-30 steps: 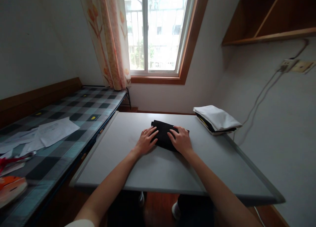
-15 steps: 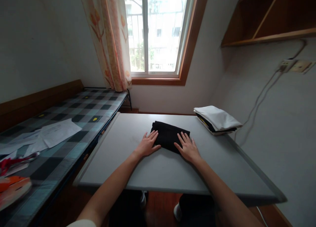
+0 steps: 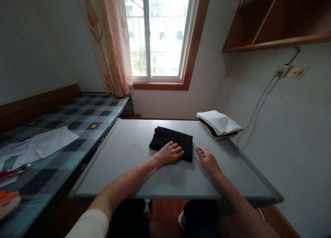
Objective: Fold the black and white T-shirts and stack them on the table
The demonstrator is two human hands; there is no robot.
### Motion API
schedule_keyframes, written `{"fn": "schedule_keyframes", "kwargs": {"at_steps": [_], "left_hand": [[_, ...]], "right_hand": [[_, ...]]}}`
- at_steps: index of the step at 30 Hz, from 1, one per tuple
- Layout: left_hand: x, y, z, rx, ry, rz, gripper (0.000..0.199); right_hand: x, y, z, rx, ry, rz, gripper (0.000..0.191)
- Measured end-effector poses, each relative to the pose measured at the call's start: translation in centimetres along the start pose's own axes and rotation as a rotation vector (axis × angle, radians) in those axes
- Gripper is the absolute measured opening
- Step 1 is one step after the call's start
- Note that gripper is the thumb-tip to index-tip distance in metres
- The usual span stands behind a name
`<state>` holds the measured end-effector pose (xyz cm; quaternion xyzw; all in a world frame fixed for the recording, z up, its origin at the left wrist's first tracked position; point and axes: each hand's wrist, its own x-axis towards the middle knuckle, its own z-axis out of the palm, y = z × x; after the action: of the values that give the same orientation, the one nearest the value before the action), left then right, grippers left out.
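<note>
A folded black cloth (image 3: pixel 165 137), perhaps a garment, lies on the white table (image 3: pixel 124 169). My left hand (image 3: pixel 170 152) rests on its front part, palm down, with the fingers lying over the fabric and slightly bent. Just off the cloth's right edge is my right hand (image 3: pixel 208 158), apart from it and low over the tabletop. Its fingers are loosely bent, with nothing visible in them. Toward the table's back right corner sits a stack of folded cloths (image 3: pixel 219 124), white on top with black and yellow layers below.
To the left stands a bed with a checked cover (image 3: pixel 95 110). Papers (image 3: pixel 49 143), a red-handled item (image 3: pixel 15 170) and an orange-and-white object (image 3: pixel 9 201) lie on it. A wooden shelf (image 3: pixel 274 41) and a socket with cords (image 3: pixel 284 71) are on the right wall.
My left hand has slid right, from the cloth's left edge to its front middle. My right hand has come off the cloth to its right side. The view has shifted slightly right.
</note>
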<state>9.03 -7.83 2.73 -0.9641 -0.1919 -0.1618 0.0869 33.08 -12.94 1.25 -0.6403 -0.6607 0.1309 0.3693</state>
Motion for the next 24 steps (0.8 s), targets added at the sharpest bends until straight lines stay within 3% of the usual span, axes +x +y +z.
{"fn": "schedule_keyframes", "kwargs": {"at_steps": [3,6,8,10,12,15,17,20,24], "left_hand": [[1.0,-0.5,-0.1,0.018,0.004,-0.031,0.031],[1.7,0.0,-0.4,0.002,0.099,-0.093,0.034],[2.1,1.1,-0.4,-0.012,0.153,-0.092,0.034],[2.5,2.6,-0.4,-0.018,0.176,-0.039,0.034],[2.6,3.9,-0.7,-0.028,0.188,0.029,0.034],[1.6,4.1,-1.5,-0.088,0.235,0.046,0.037],[0.0,2.9,-2.1,-0.148,0.3,-0.032,0.037],[-3.3,-0.3,-2.0,-0.226,0.4,-0.251,0.029],[-6.7,-3.8,-0.2,-0.331,0.372,-0.513,0.026]], "right_hand": [[0.6,0.0,-0.9,0.254,-0.088,0.312,0.057],[1.0,-0.5,-1.7,0.58,-0.236,0.693,0.061],[1.2,-1.1,-2.1,0.822,-0.336,0.817,0.063],[1.2,-1.8,-2.1,1.019,-0.454,0.81,0.061],[1.3,-2.3,-2.0,1.076,-0.533,0.752,0.049],[2.1,-2.7,-2.6,0.936,-0.46,0.656,0.049],[3.3,-2.8,-4.2,0.816,-0.389,0.622,0.058],[6.3,-3.1,-8.6,0.62,-0.295,0.634,0.064],[10.9,-4.5,-14.1,0.486,-0.322,0.5,0.054]]}}
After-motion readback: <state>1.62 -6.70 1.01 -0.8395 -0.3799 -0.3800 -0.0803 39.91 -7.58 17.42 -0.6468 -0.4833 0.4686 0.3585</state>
